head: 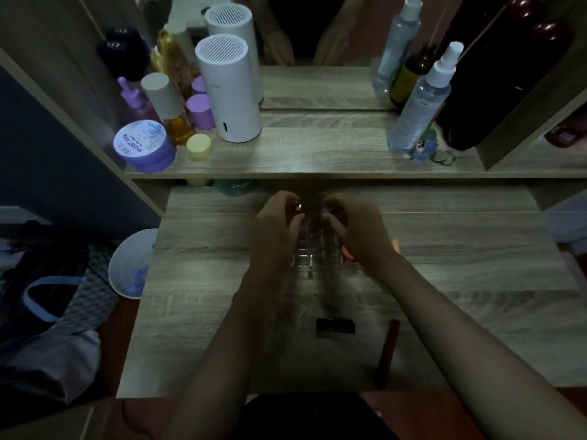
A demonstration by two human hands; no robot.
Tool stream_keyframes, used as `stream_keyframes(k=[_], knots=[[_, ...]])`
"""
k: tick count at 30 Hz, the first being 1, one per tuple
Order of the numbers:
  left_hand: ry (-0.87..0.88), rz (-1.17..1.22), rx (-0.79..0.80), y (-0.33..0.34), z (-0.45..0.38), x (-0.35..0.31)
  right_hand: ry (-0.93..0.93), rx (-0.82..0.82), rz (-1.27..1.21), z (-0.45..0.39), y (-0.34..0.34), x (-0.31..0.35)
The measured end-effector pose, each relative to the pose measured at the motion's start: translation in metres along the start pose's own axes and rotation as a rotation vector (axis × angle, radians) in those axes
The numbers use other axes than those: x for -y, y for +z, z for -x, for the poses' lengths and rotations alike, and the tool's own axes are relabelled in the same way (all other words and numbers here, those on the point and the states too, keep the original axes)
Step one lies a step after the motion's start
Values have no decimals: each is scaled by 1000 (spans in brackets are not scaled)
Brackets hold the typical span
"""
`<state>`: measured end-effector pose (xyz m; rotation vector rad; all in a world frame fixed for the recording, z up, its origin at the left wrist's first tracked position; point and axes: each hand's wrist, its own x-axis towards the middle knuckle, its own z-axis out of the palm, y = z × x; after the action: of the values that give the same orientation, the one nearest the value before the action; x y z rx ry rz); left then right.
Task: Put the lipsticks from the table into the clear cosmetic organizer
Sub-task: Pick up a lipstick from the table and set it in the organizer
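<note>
Dim, underexposed, grainy shot. Desk (444,281) centre faintly lit; corners fall into dark. Jar lid (139,138) glows overexposed. Wide-angle bends shelf (317,160) edges. Hands soft, detail lost.

Both arms extended, left hand (275,225) and right hand (355,227) close together — fingers curled.

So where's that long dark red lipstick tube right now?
In the head view the long dark red lipstick tube lies on the table near its front edge, right of the black lipstick, just inside the right forearm.
</note>
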<state>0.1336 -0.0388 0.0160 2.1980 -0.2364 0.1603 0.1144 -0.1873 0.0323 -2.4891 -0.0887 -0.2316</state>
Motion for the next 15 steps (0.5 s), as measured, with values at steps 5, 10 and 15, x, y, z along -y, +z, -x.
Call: stream_keyframes(k=[5,10,15], knots=[[-3,-56,51,8,1,10,6,27,-10,-5,7,4],[-15,-60,53,13,1,12,19,42,11,-7,7,6],[3,-65,40,10,0,11,18,53,-20,-3,2,6]])
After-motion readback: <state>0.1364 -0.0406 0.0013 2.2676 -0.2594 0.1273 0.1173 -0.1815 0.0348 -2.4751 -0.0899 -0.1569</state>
